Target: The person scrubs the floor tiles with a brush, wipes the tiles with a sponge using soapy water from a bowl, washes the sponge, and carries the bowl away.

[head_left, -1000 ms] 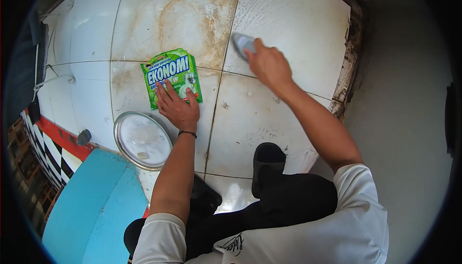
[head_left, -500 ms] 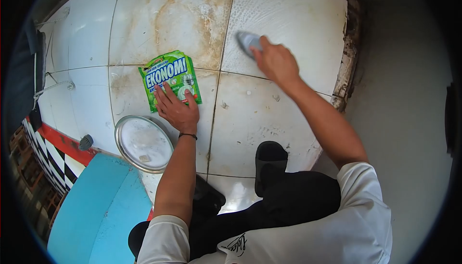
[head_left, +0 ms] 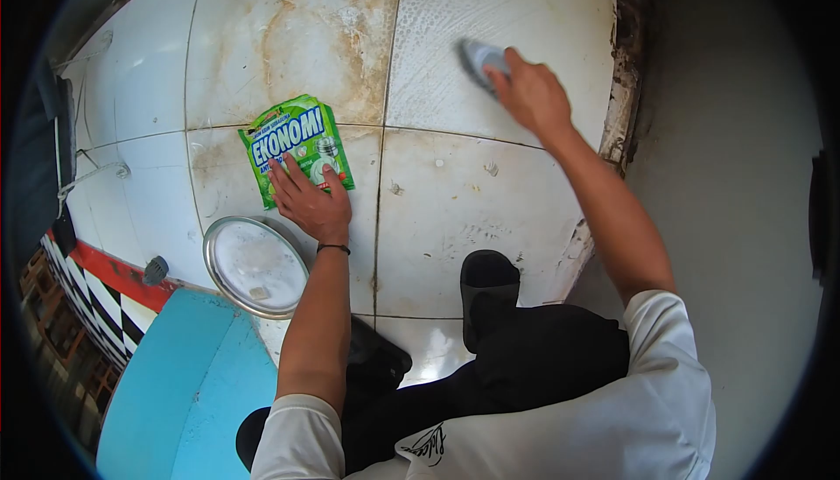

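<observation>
My right hand (head_left: 535, 95) is closed around a grey scrub brush (head_left: 484, 62), slightly blurred, against a white floor tile with wet, foamy streaks (head_left: 455, 12). Its bristles are hidden underneath. Lying flat with fingers spread, my left hand (head_left: 311, 203) rests on a green packet (head_left: 297, 143) printed "EKONOMI". Just below that packet, a round metal-rimmed tray (head_left: 210, 257) holds whitish foamy liquid and a small pale piece (head_left: 259, 293).
Brown stains (head_left: 337, 25) mark the tile left of the brush. A broken, dirty edge (head_left: 626, 69) borders the floor by the grey wall (head_left: 717, 174). A blue ledge (head_left: 175, 375) lies lower left, near a small grey object (head_left: 155, 270). My sandal (head_left: 490, 279) is on the floor.
My right hand has moved the brush a little to the right across the wet tile. My left hand stays on the packet; the view has shifted slightly.
</observation>
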`<control>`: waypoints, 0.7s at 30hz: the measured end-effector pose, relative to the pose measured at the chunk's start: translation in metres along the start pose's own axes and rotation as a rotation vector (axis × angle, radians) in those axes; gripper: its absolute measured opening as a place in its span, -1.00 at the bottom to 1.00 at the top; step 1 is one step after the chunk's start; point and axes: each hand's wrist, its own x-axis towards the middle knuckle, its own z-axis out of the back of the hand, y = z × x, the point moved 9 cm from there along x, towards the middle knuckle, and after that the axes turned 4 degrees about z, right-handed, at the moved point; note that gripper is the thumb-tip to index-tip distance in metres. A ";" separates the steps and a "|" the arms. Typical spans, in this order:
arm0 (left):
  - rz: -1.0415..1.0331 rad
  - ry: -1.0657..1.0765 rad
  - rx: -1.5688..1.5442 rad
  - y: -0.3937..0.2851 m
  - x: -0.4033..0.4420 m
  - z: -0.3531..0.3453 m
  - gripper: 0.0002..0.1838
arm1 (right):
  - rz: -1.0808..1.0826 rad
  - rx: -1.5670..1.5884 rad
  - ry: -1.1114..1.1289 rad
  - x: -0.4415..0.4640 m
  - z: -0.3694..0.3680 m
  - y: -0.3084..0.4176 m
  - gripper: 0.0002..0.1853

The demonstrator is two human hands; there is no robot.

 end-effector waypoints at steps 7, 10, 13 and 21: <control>-0.033 0.013 -0.024 0.004 -0.003 -0.004 -0.24 | -0.019 -0.049 -0.058 0.000 0.008 -0.044 -0.64; -0.016 0.021 -0.016 0.003 -0.002 -0.003 -0.25 | -0.208 -0.080 -0.191 0.027 0.062 -0.148 -0.61; -0.008 0.013 -0.004 0.003 -0.002 -0.005 -0.26 | -0.215 -0.003 -0.075 0.013 0.049 -0.127 -0.60; -0.057 -0.008 0.027 0.000 -0.004 -0.003 -0.29 | -0.003 0.092 0.109 -0.053 -0.006 -0.057 -0.63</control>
